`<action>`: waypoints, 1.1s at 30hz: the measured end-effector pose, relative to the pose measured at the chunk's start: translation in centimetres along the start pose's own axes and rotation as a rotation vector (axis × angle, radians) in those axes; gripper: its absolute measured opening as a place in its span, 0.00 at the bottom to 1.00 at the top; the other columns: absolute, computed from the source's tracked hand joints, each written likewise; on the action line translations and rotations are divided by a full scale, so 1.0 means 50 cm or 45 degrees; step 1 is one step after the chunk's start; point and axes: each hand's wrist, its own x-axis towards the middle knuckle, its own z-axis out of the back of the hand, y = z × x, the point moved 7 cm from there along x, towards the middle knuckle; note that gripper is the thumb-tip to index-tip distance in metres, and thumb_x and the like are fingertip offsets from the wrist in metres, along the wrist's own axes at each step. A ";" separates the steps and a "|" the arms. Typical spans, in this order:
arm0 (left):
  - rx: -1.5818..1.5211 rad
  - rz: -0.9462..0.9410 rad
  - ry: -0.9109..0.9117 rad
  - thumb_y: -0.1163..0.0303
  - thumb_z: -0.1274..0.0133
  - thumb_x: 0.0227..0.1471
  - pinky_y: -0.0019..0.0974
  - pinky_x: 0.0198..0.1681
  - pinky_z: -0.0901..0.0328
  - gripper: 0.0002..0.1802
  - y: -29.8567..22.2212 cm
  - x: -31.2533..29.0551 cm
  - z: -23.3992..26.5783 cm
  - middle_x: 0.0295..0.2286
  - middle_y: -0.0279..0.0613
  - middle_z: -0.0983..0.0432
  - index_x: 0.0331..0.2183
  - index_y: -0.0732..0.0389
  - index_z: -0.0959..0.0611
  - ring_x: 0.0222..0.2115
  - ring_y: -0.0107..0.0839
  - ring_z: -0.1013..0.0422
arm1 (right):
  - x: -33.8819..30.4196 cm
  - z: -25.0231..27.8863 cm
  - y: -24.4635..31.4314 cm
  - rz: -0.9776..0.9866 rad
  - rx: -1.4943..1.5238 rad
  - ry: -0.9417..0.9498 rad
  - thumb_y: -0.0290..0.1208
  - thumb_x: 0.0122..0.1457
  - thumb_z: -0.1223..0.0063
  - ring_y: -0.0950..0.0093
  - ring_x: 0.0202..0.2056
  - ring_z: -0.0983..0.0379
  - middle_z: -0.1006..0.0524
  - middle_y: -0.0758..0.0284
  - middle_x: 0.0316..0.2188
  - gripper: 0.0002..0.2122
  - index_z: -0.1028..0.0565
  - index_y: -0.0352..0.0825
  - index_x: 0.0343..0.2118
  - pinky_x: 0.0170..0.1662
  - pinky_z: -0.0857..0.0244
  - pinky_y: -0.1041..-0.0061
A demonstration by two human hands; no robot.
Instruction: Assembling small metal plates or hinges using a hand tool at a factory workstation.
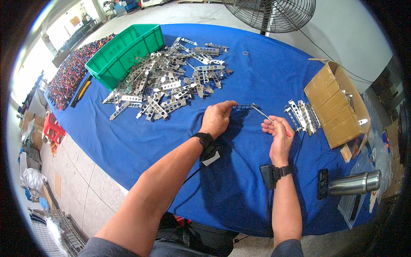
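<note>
The left hand [216, 118] pinched a strip [243, 106] over the cloth [252, 81]; the right hand [280, 139] pinched a tool [266, 115] beside it. Strips [305, 116] near the box [329, 107] looked done; a big pile [171, 85] looked left.

Heaped metal strips [171, 85] right of crate [126, 62], strip row [305, 117] left of carton [329, 105], apparently more strips [348, 97] inside, flask [354, 183] before carton.

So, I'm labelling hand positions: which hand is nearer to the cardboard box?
Right. The right hand, holding a slim tool, is left of the cardboard box and slightly lower in view; the left hand, at a metal strip, is farther left.
</note>
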 end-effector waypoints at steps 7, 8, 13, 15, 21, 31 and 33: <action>-0.004 -0.005 -0.006 0.73 0.52 0.56 0.48 0.39 0.31 0.12 0.004 0.000 0.000 0.32 0.55 0.21 0.40 0.55 0.17 0.35 0.51 0.24 | -0.002 -0.004 0.001 -0.018 0.027 0.054 0.28 0.61 0.58 0.71 0.31 0.22 0.21 0.57 0.30 0.12 0.24 0.26 0.36 0.34 0.28 0.75; -0.007 0.000 -0.003 0.73 0.52 0.56 0.48 0.39 0.31 0.12 0.003 0.000 -0.001 0.32 0.55 0.21 0.40 0.55 0.17 0.35 0.51 0.24 | -0.003 -0.005 0.003 -0.011 0.063 0.047 0.28 0.62 0.58 0.71 0.31 0.22 0.21 0.57 0.30 0.12 0.24 0.26 0.36 0.34 0.28 0.75; -0.033 0.003 -0.010 0.74 0.52 0.56 0.48 0.38 0.31 0.12 0.002 -0.002 0.000 0.32 0.55 0.21 0.40 0.56 0.17 0.35 0.51 0.24 | 0.000 -0.002 -0.006 -0.029 -0.011 0.010 0.28 0.62 0.57 0.71 0.31 0.22 0.21 0.57 0.30 0.11 0.24 0.26 0.36 0.35 0.28 0.75; -0.025 0.010 0.000 0.74 0.52 0.56 0.47 0.38 0.31 0.12 0.000 -0.003 0.001 0.32 0.55 0.21 0.40 0.56 0.17 0.35 0.52 0.24 | -0.001 -0.001 -0.006 -0.024 -0.025 0.036 0.28 0.62 0.57 0.71 0.31 0.22 0.21 0.57 0.30 0.11 0.25 0.26 0.36 0.35 0.28 0.75; -0.026 -0.002 -0.005 0.74 0.51 0.56 0.47 0.38 0.31 0.12 -0.003 -0.002 0.004 0.32 0.56 0.21 0.40 0.56 0.17 0.34 0.52 0.24 | 0.000 -0.005 -0.008 -0.037 0.039 0.025 0.28 0.61 0.57 0.71 0.30 0.22 0.21 0.57 0.30 0.11 0.25 0.26 0.35 0.34 0.28 0.75; 0.023 -0.008 0.004 0.73 0.52 0.56 0.47 0.39 0.31 0.12 -0.004 -0.002 0.003 0.32 0.54 0.21 0.41 0.55 0.17 0.35 0.51 0.24 | 0.000 0.001 -0.007 0.002 -0.032 0.051 0.27 0.62 0.57 0.71 0.30 0.22 0.21 0.57 0.30 0.11 0.24 0.26 0.36 0.34 0.27 0.74; 0.023 -0.003 0.010 0.73 0.52 0.56 0.47 0.39 0.31 0.12 -0.006 -0.001 0.000 0.32 0.54 0.21 0.41 0.55 0.17 0.35 0.51 0.24 | 0.002 0.006 -0.011 -0.014 0.001 0.061 0.27 0.62 0.57 0.71 0.30 0.22 0.21 0.57 0.30 0.10 0.24 0.26 0.36 0.34 0.27 0.74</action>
